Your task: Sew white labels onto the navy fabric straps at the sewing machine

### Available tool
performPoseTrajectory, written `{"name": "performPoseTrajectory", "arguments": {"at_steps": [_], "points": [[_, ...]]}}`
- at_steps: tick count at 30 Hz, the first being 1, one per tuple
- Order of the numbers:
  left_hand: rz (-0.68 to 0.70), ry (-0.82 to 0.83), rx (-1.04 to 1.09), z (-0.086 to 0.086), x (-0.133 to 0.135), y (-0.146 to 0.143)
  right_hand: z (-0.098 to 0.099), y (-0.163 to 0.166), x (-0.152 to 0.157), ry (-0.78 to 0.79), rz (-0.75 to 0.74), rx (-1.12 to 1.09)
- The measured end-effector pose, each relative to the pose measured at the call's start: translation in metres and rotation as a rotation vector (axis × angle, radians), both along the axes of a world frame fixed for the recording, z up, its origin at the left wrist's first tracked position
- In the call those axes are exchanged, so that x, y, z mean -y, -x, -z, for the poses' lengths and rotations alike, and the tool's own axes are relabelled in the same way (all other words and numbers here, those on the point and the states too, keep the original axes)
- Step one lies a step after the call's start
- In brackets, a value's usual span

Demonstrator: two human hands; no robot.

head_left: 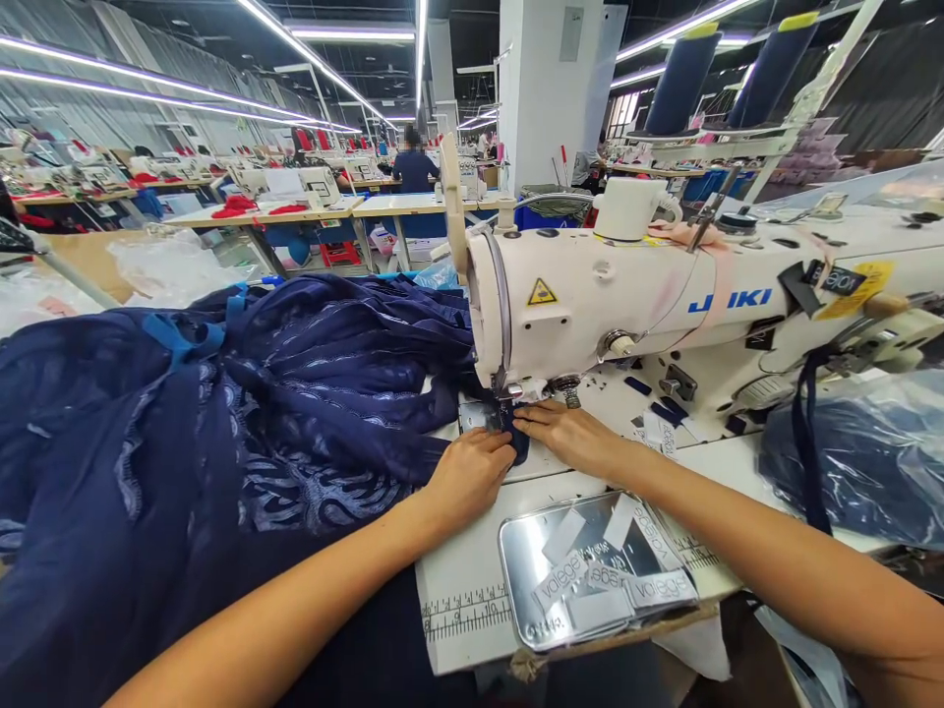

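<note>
**Inspector:** Station status?

**Assistant:** A white Juki sewing machine point(626, 295) stands on a white table point(472, 575). A navy lace garment point(295, 413) lies heaped to the left of the machine head, with its edge drawn under the presser foot point(508, 393).

**Inspector:** Hands?

**Assistant:** The left hand point(472, 472) rests on the garment's edge just in front of the foot, fingers curled under. Whether they pinch the cloth cannot be told. The right hand point(571, 433) lies flat and unclenched, fingertips on the same navy edge beside the foot. The two hands are close together.

**Inspector:** Surroundings?

**Assistant:** A metal tray point(531, 541) sits near the table's front edge, between the forearms. It holds white woven labels point(656, 588) printed "volege". A printed ruler strip point(464, 612) runs along the table front. To the right lies a clear plastic bag point(870, 462) of navy cloth. Two dark thread cones point(682, 69) stand behind the machine
</note>
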State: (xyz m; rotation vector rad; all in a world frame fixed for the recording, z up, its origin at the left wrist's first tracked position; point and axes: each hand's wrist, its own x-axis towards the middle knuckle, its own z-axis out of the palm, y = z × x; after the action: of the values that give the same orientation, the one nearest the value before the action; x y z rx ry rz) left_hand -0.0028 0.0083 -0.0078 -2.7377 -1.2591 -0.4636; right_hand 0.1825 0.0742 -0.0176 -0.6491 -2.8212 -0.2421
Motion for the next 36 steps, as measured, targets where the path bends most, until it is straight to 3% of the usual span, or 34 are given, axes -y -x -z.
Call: {"name": "performPoseTrajectory", "arguments": {"at_steps": [25, 36], "points": [[-0.077, -0.168, -0.079, 0.007, -0.009, -0.012, 0.001, 0.001, -0.004, -0.017, 0.093, 0.008], [-0.092, -0.242, -0.043, 0.009, -0.009, -0.014, 0.006, 0.002, -0.008, 0.006, 0.097, -0.100]]}}
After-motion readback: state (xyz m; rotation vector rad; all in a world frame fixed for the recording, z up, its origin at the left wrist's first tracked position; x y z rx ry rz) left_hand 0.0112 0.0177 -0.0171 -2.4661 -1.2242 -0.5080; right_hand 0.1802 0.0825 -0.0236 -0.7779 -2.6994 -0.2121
